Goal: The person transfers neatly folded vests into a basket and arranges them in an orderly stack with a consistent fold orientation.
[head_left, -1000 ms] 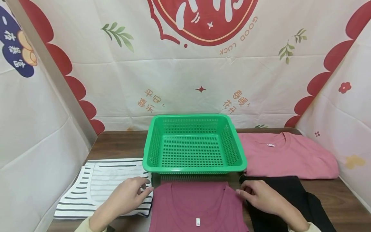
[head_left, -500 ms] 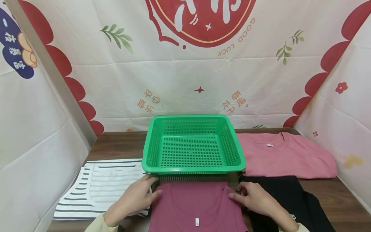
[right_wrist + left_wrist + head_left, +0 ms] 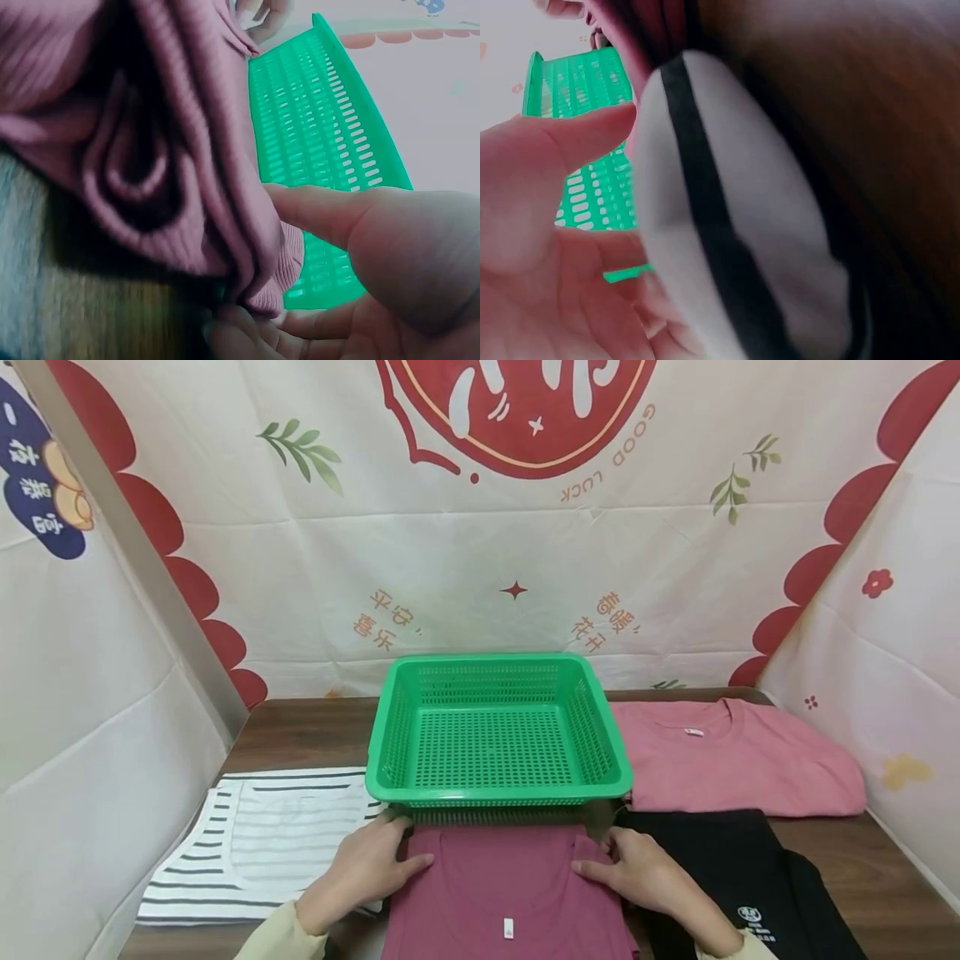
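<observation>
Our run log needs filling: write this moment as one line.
left hand: thumb on left of maroon top | right hand: pinches top's right side | green basket: beyond top | striped garment: top's left

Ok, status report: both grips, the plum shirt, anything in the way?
Left grip: thumb on plum shirt, fingers partly hidden. Right grip: pinching shirt's right edge. Shirt folded. Green basket just beyond, possibly in the way.

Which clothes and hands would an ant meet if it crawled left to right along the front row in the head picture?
Striped shirt, left hand, maroon top, right hand, black clothes.
</observation>
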`<state>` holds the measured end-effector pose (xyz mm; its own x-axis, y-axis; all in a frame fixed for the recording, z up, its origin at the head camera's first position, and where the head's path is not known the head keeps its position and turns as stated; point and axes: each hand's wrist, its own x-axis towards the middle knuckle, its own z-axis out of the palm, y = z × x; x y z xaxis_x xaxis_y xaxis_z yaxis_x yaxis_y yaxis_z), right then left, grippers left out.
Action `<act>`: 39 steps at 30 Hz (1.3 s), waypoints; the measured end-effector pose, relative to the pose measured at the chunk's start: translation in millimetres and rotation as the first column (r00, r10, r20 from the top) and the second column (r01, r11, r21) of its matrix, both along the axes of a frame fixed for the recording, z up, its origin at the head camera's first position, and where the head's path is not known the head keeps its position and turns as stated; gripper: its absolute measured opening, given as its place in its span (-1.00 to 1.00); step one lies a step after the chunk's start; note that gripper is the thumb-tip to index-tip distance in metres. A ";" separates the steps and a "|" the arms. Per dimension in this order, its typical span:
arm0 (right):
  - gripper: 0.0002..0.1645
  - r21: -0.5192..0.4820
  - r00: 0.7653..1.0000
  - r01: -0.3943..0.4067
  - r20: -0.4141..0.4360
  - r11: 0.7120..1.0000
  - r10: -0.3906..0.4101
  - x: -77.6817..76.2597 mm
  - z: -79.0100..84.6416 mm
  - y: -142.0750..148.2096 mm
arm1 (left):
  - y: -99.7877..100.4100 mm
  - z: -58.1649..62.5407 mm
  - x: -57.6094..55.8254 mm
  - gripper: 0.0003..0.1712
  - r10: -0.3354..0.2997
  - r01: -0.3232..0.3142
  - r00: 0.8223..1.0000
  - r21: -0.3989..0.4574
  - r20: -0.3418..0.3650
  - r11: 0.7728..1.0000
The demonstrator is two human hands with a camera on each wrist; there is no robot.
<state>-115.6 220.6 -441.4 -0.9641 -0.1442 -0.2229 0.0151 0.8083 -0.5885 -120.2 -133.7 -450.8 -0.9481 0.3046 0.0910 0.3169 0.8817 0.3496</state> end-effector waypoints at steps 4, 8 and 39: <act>-0.44 -0.001 1.000 -0.009 -0.002 1.000 0.009 -2.0 0.8 -5.0 | 4.2 1.4 -1.9 -0.47 0.029 -0.029 0.999 -0.006 0.020 1.000; -0.44 -0.019 1.000 0.002 0.020 1.000 -0.002 -3.3 1.6 -10.1 | 8.6 4.7 -4.2 -0.52 0.068 -0.068 0.996 -0.009 0.056 0.998; -0.27 -0.116 0.988 -0.086 0.118 0.990 0.099 5.7 5.6 -14.1 | 16.1 12.0 -0.8 -0.62 -0.056 -0.052 0.956 0.356 0.287 0.933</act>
<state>-109.9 206.5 -435.8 -0.9117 -0.2616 -0.3167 0.0211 0.7402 -0.6721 -121.0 -117.6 -438.9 -0.9486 0.3055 -0.0824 0.1570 0.6808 0.7154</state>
